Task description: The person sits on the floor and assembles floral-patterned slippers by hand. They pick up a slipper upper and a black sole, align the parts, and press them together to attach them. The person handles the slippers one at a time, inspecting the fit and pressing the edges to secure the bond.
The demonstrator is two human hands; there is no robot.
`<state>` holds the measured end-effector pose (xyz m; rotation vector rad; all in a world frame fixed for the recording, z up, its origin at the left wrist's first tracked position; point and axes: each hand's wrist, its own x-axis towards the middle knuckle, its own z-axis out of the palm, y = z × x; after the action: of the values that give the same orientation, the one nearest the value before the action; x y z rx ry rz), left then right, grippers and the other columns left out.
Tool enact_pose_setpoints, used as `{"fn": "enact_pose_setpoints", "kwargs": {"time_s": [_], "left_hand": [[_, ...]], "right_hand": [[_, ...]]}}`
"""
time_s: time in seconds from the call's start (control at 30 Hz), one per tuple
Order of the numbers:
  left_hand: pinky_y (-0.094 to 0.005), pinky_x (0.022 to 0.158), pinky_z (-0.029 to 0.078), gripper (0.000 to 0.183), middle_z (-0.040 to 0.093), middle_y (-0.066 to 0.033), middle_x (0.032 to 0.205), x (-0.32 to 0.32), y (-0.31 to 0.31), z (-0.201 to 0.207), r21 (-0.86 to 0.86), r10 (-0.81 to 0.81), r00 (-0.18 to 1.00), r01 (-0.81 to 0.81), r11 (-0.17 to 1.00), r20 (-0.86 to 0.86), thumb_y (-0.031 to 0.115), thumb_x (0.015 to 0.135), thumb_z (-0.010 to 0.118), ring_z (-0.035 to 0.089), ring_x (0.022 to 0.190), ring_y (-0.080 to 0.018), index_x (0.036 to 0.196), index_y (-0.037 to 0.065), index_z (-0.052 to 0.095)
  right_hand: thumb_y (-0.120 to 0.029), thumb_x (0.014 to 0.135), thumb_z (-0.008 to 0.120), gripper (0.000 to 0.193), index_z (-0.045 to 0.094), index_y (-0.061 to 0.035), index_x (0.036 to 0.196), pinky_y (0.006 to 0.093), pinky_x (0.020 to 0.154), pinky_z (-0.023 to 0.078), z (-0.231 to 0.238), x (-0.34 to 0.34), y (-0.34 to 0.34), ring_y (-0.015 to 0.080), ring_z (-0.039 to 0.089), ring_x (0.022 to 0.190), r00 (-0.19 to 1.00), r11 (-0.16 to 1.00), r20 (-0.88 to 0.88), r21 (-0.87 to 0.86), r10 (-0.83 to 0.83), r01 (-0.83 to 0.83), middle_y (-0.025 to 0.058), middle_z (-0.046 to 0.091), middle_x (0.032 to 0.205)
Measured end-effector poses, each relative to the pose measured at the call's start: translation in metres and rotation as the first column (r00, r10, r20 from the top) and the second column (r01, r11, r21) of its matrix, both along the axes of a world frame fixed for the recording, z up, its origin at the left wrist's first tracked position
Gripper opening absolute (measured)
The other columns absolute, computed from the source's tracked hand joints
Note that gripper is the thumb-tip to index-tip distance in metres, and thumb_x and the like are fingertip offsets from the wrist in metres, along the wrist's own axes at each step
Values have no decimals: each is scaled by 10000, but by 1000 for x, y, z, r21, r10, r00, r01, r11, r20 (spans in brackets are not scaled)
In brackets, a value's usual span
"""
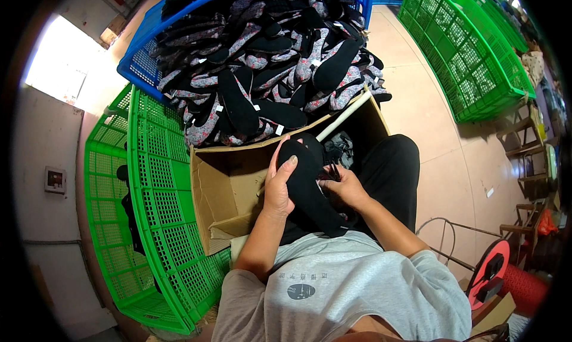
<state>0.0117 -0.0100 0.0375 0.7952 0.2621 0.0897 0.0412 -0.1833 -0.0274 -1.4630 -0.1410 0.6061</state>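
A slipper with a black sole (301, 178) is held over my lap, its sole turned up. My left hand (279, 184) grips its far left side, thumb lying on the sole and fingers wrapped beneath. At its right edge, my right hand (345, 189) is closed, with the thumb close to the slipper's side. Dark, narrow points stick up from the right fingers and look like small thread snips (335, 172); their handles are hidden. Past my hands, a large heap of black-soled slippers (256, 62) with floral fabric uppers is piled high, several bearing small white tags.
An open cardboard box (223, 184) sits before my knees, a white bar (344, 116) across it and dark scraps inside. Behind stands a blue crate (140, 62). Green crates (158, 205) flank my left; another green crate (465, 56) is far right. A red reel (490, 273) is near right.
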Motion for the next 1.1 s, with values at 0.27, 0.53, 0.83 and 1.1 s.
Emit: {"fn": "enact_pose_setpoints", "kwargs": {"time_s": [0.27,0.53,0.83,1.1], "left_hand": [[-390,1079,369,802,376,-198,1446,-8,-9,-13,489,2,998,28,872,-60,172,899,680,417,1307,-287,1527,46,196],[-427,1015,432,869,467,-263,1348,-8,-14,-7,982,42,993,99,160,-107,166,785,714,495,1235,-428,1509,63,244],[-377,933,474,585,640,-192,1164,-16,50,8,987,-192,976,122,105,-100,-66,776,508,605,1077,-371,1326,122,575],[-430,814,513,605,663,-123,1105,-28,51,22,951,-353,890,220,-218,-287,-26,751,506,628,939,-359,1296,214,614]], "right_hand": [[-57,900,632,238,590,-12,1129,268,818,478,-2,7,-2,110,584,881,944,939,10,107,-329,326,31,643,967],[-39,852,684,387,497,-27,1191,252,797,476,-3,-1,3,86,553,879,942,953,150,20,-301,301,21,569,998],[-272,993,565,348,509,-116,1300,164,475,297,13,6,-12,15,415,552,899,891,-279,215,-336,400,-59,528,737],[-234,1013,532,251,645,-47,1136,266,912,439,-2,1,-15,98,556,975,987,973,-150,214,-54,86,9,619,1070]]}}
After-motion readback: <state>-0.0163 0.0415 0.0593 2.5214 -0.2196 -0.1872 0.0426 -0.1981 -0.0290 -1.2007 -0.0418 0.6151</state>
